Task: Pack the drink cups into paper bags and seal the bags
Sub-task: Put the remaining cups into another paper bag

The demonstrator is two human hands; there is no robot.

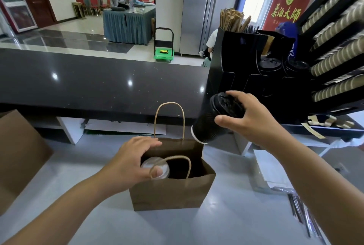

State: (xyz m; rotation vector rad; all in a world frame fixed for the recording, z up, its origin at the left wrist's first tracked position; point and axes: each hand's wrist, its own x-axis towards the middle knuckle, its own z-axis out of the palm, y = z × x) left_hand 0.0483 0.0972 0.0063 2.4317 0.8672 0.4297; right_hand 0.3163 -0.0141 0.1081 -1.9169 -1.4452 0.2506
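A brown paper bag [169,193] with twine handles stands open on the grey table. Inside it, at the left, sits a cup with a clear lid [152,163]. My left hand [134,160] rests on the bag's left rim, thumb over the near handle, holding the mouth apart. My right hand [246,118] grips a black ribbed cup with a black lid [208,126] by its top. The cup is tilted, its base just above the bag's far right corner.
A black organizer [246,63] with straws, lids and rows of stacked cups stands at the right. A dark counter [98,83] runs behind the bag. A cardboard box [17,156] sits at the left; wrapped straws [301,211] lie at the right.
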